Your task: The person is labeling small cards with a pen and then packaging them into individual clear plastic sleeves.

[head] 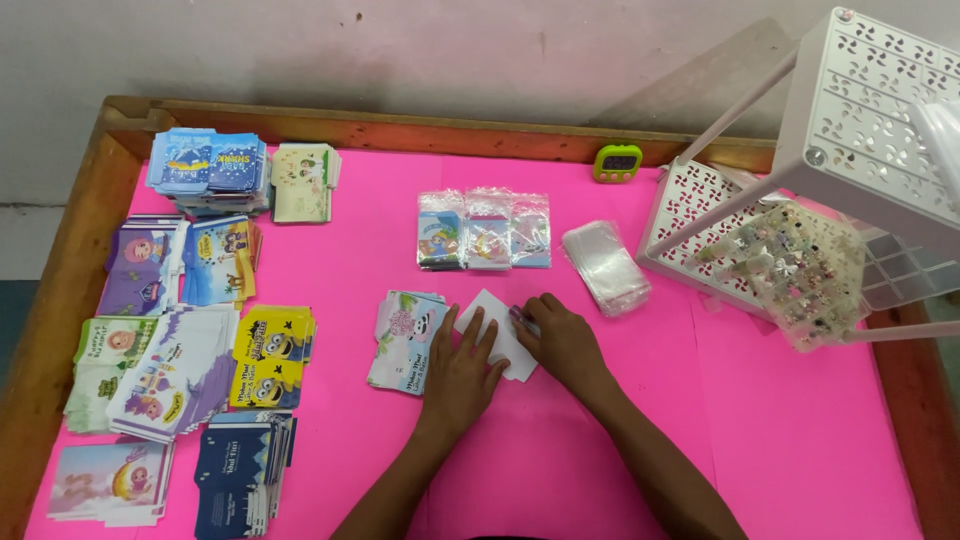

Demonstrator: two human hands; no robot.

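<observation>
A wide pink table (620,400) with a raised brown wooden rim (400,125) fills most of what I can see, pushed up against a scuffed pale wall (400,50). At the right stands one white perforated rack (800,170), and a clear bag of small trinkets (800,270) leans in it.

Down the left side I count nine stacks of printed cards (180,370), in blue, purple, green, yellow and navy. One more small stack, pale with cartoon prints (405,340), lies just left of the person's hands. Above the hands sit three cards already sealed in clear sleeves (484,230), side by side, and to their right one pile of empty clear sleeves (605,267). One small green timer (618,162) stands by the far rim.

A single white card (497,338) lies flat near the table's middle, under both hands. The left hand (462,375) rests on it with fingers spread flat, pressing its lower left part. The right hand (562,340) touches its right edge, fingers curled narrow, pinching something small and dark that I cannot make out.
</observation>
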